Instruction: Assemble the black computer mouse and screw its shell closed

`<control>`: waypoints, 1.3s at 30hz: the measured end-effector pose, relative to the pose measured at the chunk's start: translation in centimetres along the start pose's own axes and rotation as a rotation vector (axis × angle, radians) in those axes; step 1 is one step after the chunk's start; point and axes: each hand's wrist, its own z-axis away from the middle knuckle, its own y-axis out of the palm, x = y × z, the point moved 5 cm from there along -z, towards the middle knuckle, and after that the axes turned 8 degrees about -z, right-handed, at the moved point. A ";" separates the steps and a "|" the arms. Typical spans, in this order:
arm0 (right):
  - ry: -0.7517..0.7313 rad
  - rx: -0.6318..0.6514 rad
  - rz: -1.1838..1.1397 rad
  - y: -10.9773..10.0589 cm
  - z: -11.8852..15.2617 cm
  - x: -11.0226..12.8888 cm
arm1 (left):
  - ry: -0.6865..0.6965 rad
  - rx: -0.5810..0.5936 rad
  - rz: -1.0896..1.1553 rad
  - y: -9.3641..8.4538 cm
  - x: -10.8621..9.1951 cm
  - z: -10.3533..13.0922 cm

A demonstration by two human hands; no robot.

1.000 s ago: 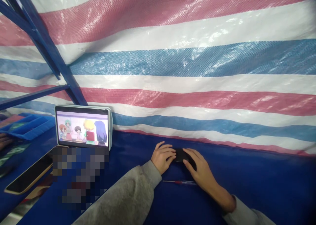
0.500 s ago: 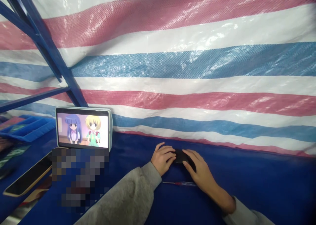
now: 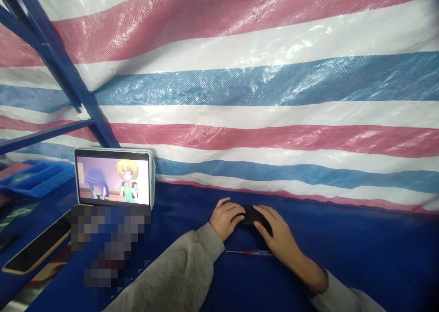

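Observation:
A smooth black thing shaped like a computer mouse (image 3: 252,216) lies on the blue table surface between my two hands. My left hand (image 3: 226,218) has its fingertips and thumb closed on its left end. My right hand (image 3: 276,232) curves round the right end, thumb in front and fingers behind, hiding that side. Just nearer to me, a thin screwdriver (image 3: 248,253) with a red and clear handle lies flat, its shaft pointing left; the handle's end reaches close to my right wrist.
A tablet (image 3: 113,177) in a pale case stands at left, playing a cartoon. Beside it lie a phone (image 3: 39,241) and a blue compartment tray (image 3: 41,177). A striped tarpaulin (image 3: 240,88) hangs behind the table, with a blue metal frame (image 3: 65,70) at upper left.
Both hands stay on the black mouse-shaped thing with hardly any movement. The view has shifted slightly, and the picture on the tablet has changed.

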 end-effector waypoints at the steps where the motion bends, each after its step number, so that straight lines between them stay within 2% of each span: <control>1: -0.002 0.000 -0.003 0.0 0.0 0.0 | -0.007 0.015 -0.005 0.0 -0.1 0.0; 11: 0.029 -0.002 -0.045 0.0 -0.1 0.0 | 0.010 0.155 0.037 0.2 -0.5 0.0; 20: 0.007 -0.075 -0.120 -0.7 -0.2 0.2 | -0.109 0.030 0.048 -0.6 0.1 0.1; 24: 0.107 -0.115 -0.147 -0.9 -0.2 -0.3 | -0.162 0.036 -0.002 -0.7 0.3 0.0; 28: 0.150 -0.050 -0.100 -0.5 -0.3 -0.6 | 0.014 0.059 -0.047 -0.6 -0.5 -0.1; 32: 0.080 -0.129 0.025 -2.7 -1.0 1.0 | 0.102 0.110 -0.061 0.1 -0.7 0.1; 33: 0.064 -0.093 0.052 -3.2 -1.2 1.6 | 0.104 0.117 -0.059 0.2 -0.6 0.1; 34: 0.045 0.017 0.073 -3.4 -1.4 2.3 | 0.106 0.117 -0.056 0.3 -0.5 0.2; 36: 0.010 0.368 0.106 -3.0 -1.2 3.7 | 0.109 0.099 -0.047 0.3 -0.5 0.2; 37: 0.009 0.505 0.140 -2.8 -0.9 4.2 | 0.109 0.089 -0.041 0.3 -0.5 0.2; 39: 0.018 0.679 0.234 -2.6 -0.2 4.8 | 0.102 0.076 -0.030 0.2 -0.4 0.2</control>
